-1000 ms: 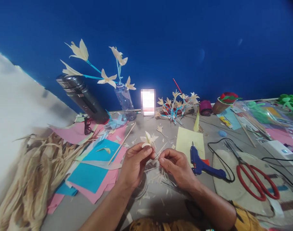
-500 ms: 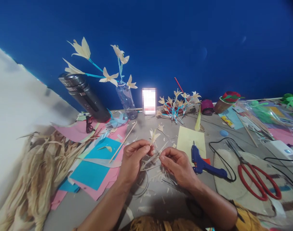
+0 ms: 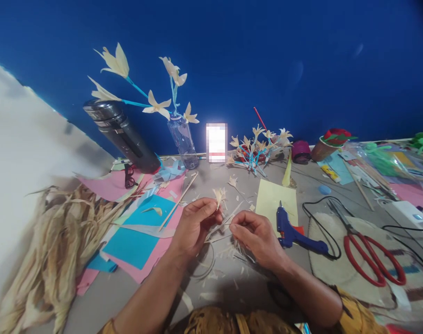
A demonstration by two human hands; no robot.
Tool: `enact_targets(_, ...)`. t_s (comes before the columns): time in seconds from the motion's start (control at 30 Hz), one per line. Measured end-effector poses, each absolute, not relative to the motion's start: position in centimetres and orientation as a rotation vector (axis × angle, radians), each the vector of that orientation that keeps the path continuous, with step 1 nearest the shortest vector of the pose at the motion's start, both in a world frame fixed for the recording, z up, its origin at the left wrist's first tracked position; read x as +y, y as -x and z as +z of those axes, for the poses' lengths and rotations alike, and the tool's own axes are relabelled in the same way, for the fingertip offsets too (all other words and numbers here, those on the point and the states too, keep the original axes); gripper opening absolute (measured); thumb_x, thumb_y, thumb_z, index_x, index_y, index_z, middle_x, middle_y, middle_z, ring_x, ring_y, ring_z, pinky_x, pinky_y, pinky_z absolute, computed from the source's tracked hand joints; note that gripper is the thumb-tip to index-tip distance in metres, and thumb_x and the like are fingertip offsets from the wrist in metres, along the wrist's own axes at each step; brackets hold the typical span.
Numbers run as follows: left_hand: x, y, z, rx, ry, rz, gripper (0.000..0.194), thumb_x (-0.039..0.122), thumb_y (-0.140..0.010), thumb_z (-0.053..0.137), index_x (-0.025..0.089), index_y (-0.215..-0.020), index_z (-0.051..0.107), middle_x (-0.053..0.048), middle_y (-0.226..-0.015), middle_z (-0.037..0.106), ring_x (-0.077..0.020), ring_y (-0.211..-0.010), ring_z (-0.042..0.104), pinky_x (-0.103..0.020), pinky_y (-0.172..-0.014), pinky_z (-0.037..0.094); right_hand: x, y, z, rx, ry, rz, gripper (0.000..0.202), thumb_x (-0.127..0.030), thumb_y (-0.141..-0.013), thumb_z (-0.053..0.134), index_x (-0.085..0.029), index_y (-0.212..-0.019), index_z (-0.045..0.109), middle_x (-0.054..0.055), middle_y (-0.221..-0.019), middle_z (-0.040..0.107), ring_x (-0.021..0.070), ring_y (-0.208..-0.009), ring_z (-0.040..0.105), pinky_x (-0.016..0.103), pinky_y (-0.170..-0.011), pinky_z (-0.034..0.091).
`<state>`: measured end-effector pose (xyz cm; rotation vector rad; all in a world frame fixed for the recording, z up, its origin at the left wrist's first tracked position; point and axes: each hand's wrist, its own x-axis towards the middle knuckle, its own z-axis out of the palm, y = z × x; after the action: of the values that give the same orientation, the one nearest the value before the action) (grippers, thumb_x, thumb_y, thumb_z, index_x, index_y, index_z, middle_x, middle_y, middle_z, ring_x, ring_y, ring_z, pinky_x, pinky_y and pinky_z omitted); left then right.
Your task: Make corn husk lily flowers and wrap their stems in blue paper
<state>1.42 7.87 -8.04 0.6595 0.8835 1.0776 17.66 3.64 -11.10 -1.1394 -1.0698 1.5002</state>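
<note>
A small cream flower [image 3: 219,195], seemingly of corn husk, is pinched at its base between the thumb and fingers of my left hand [image 3: 196,227]. My right hand [image 3: 255,237] is closed in a pinch just to the right; what its fingertips hold is too fine to make out. Thin pale strips [image 3: 225,227] lie around and below both hands. Just beyond them, a second small flower [image 3: 233,182] with a thin stem rests on the table. To the right of my right hand a blue glue gun [image 3: 300,239] lies partly on yellow paper [image 3: 272,195].
Red-handled scissors [image 3: 366,255] lie on a cloth [image 3: 323,273] at the right. Corn husks [image 3: 54,255] and blue paper sheets [image 3: 131,246] cover the left. Behind stand a dark flask [image 3: 128,139], a clear bottle [image 3: 183,144] holding flowers, a bright screen [image 3: 216,144] and a flower bunch [image 3: 255,148].
The flower in my left hand has turned slightly and its petals look more spread. My left hand has rolled a little; my right hand stays nearly in place. The view has tilted slightly.
</note>
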Motion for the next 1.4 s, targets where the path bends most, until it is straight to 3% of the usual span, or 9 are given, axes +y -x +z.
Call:
enact_targets(0.37,8.2,-0.6,-7.8,0.776,-0.583,0.988,0.024,0.023,-0.063,0.087,0.013,-0.066,0.066,-0.002,-0.068,0.067,-0.0101,-0.057,0.059,-0.023,-0.060,0.050,3.8,-17.7,-10.8,-1.104,1.190,1.481,0.030,-0.044,-0.078,0.074,-0.016,-0.073,0.064,-0.004,-0.055,0.051,0.0066,-0.046,0.034,0.020,-0.042,0.025)
enact_targets(0.77,8.3,-1.1,-8.4,0.520,-0.199,0.999,0.027,0.015,-0.063,0.090,0.015,-0.077,0.067,0.002,-0.076,0.060,-0.0090,-0.066,0.056,-0.024,-0.061,0.049,3.5,-17.8,-10.7,-1.127,1.139,1.490,0.028,-0.042,-0.082,0.071,-0.017,-0.074,0.063,-0.004,-0.056,0.050,0.0061,-0.046,0.030,0.020,-0.042,0.023)
enact_targets(1.4,7.6,-1.9,-9.1,0.520,-0.248,0.978,0.028,0.022,-0.060,0.093,0.016,-0.074,0.069,0.002,-0.077,0.061,-0.0110,-0.073,0.058,-0.027,-0.068,0.052,3.5,-17.4,-9.8,-1.080,1.165,1.503,0.035,-0.049,-0.077,0.075,-0.018,-0.071,0.061,-0.005,-0.052,0.050,0.0061,-0.042,0.035,0.020,-0.040,0.027)
